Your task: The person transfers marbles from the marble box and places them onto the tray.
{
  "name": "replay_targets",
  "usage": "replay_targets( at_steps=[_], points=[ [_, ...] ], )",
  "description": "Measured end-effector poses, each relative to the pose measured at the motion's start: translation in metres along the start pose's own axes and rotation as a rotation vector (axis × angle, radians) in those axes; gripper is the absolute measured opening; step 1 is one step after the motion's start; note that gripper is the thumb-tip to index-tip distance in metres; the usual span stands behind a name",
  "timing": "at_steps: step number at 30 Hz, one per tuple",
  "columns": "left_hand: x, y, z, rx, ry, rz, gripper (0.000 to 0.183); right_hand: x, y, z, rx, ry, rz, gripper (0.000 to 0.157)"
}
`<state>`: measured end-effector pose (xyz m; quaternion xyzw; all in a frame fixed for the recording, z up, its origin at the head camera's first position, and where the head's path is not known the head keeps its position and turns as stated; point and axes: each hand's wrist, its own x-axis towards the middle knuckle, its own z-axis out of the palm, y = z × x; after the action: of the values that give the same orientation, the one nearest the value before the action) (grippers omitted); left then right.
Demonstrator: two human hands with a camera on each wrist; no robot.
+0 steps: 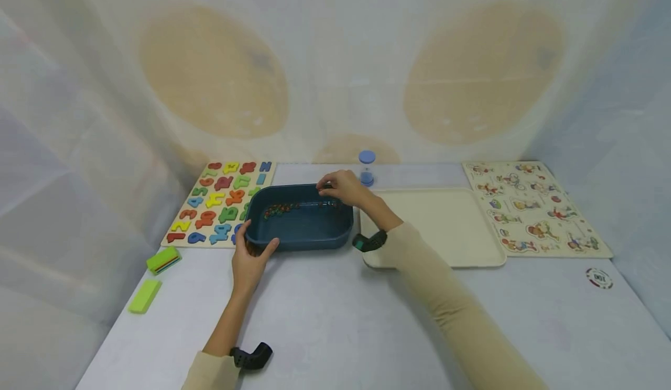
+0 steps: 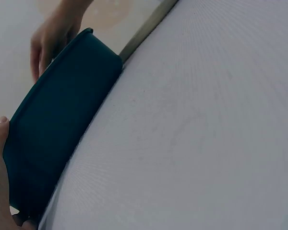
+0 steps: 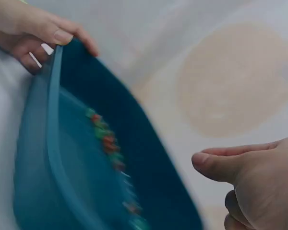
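A dark teal plastic bin stands on the white table, with several small red and green pieces on its floor. My left hand grips the bin's near left corner, thumb at the front wall and fingers round the side. Over the bin's far right rim is my right hand. In the right wrist view, the thumb and forefinger of that right hand point forward and come close at the tips, while other fingers curl below. No piece shows between these fingertips, but the meeting point is hidden.
A number-and-letter puzzle board lies left of the bin, partly behind it. Right are a cream tray and a picture puzzle board. A blue-capped sand timer stands behind; green blocks lie left, a round chip right.
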<state>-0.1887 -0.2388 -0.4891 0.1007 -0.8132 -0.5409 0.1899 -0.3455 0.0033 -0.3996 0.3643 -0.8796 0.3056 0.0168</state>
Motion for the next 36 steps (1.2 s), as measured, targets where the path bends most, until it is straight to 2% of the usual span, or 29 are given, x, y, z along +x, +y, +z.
replay_targets(
  at_steps=[2, 4, 7, 10, 12, 15, 17, 19, 21, 25, 29, 32, 36],
  points=[
    [-0.001, -0.001, 0.0, -0.004, -0.002, -0.003, 0.078, -0.022, 0.012, -0.022, -0.008, 0.045, -0.026, 0.021],
    [-0.001, 0.0, -0.001, -0.005, -0.005, -0.001, 0.078, -0.049, 0.027, -0.042, -0.012, 0.081, 0.007, 0.021],
    [0.0, 0.001, -0.002, 0.001, -0.011, 0.01, 0.079, -0.093, 0.06, -0.06, -0.011, 0.125, 0.086, 0.02],
    [0.001, 0.003, -0.003, 0.014, -0.01, 0.019, 0.08, -0.135, 0.091, -0.064, -0.018, 0.142, 0.207, 0.02],
    [0.001, 0.003, -0.003, 0.017, -0.004, 0.013, 0.079, -0.157, 0.109, -0.062, -0.033, 0.12, 0.266, 0.021],
    [0.002, 0.002, -0.003, 0.02, -0.003, 0.007, 0.08, -0.178, 0.126, -0.055, -0.035, 0.086, 0.328, 0.023],
    [0.001, 0.001, -0.003, 0.022, -0.003, 0.0, 0.08, -0.18, 0.128, -0.052, -0.031, 0.087, 0.328, 0.024],
    [0.001, 0.001, -0.002, 0.022, -0.006, -0.008, 0.08, -0.173, 0.122, -0.051, -0.023, 0.114, 0.292, 0.026],
    [0.0, 0.001, -0.001, 0.02, -0.008, -0.015, 0.08, -0.157, 0.108, -0.052, -0.016, 0.143, 0.228, 0.028],
    [-0.002, 0.003, -0.003, 0.013, -0.007, -0.013, 0.08, -0.098, 0.065, -0.046, 0.005, 0.153, 0.063, 0.029],
    [-0.002, 0.002, -0.004, 0.019, 0.001, -0.009, 0.079, -0.035, 0.026, -0.025, 0.032, 0.05, -0.032, 0.027],
    [-0.002, 0.0, -0.003, 0.023, 0.007, -0.012, 0.079, 0.001, 0.008, -0.005, 0.028, -0.061, -0.023, 0.026],
    [-0.001, -0.001, 0.0, 0.017, -0.007, -0.001, 0.08, 0.026, 0.001, 0.018, -0.007, -0.168, 0.057, 0.024]
  ],
)
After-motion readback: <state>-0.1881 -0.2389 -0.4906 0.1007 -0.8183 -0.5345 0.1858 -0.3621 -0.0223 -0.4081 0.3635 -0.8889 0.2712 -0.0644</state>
